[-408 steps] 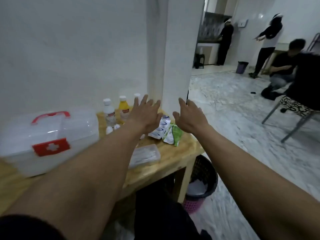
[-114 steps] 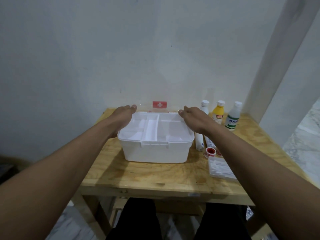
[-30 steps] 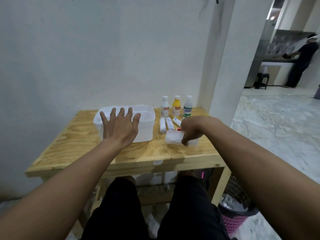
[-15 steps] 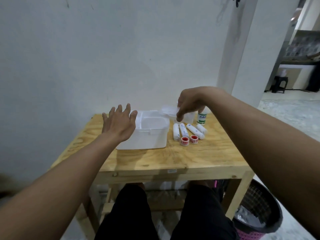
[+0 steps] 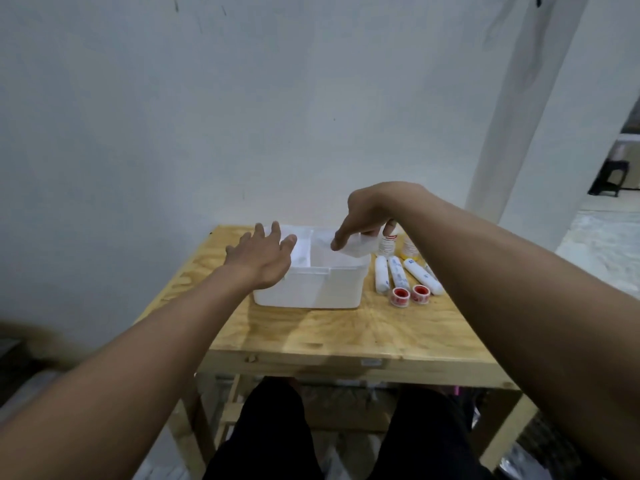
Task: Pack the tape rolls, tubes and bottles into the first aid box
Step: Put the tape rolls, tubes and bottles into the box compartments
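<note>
The white first aid box (image 5: 311, 289) stands open on the wooden table (image 5: 346, 334). My right hand (image 5: 367, 216) hovers over the box's right rear corner, shut on a clear flat plastic case (image 5: 356, 249) tilted above the rim. My left hand (image 5: 263, 254) rests with fingers spread on the box's left edge. Right of the box lie three white tubes (image 5: 396, 277) side by side, with two red-cored tape rolls (image 5: 408, 295) in front of them. Behind the tubes, a white bottle (image 5: 388, 244) and a yellow bottle (image 5: 408, 249) stand partly hidden by my right arm.
The table stands against a white wall, with a white pillar (image 5: 519, 116) to the right. My dark-trousered legs (image 5: 311, 438) sit under the table's front edge. A dark bin (image 5: 561, 445) is on the floor at the lower right.
My right hand has carried the clear plastic case leftwards and lower, over the box's right rear corner. My left hand has stayed at the box's left edge.
</note>
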Demonstrator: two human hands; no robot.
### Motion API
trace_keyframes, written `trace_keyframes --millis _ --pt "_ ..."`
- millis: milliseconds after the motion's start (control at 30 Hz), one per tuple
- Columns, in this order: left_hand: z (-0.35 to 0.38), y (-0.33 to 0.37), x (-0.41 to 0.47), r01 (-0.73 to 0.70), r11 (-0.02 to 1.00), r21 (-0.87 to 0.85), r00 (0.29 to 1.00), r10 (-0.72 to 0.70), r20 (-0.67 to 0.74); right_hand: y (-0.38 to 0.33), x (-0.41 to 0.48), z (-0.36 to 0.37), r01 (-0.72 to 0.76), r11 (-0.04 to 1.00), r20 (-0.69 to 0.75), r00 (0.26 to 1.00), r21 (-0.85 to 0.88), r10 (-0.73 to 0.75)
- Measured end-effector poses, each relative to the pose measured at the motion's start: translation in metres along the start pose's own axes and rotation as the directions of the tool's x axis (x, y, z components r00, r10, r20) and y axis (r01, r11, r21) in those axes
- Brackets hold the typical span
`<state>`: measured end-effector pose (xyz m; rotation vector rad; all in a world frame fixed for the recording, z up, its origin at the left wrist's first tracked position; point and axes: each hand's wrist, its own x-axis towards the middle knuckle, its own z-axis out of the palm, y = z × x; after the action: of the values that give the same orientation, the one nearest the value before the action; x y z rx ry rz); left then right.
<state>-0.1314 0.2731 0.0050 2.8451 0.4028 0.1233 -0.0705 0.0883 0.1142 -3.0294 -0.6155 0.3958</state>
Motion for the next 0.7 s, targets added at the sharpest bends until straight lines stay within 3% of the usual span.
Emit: trace_keyframes --millis 367,700 --pt "-0.005 0.002 0.003 0.022 1.0 -0.009 0.998 -0.022 0.063 -0.011 0.021 0.0 -0.062 0.998 0.119 0.991 0.015 0.06" --pt "-0.002 0.003 0.008 0.018 0.999 -0.033 1.0 -0.018 0.014 -0.027 0.041 0.026 -0.124 0.992 0.22 0.967 -0.02 0.126"
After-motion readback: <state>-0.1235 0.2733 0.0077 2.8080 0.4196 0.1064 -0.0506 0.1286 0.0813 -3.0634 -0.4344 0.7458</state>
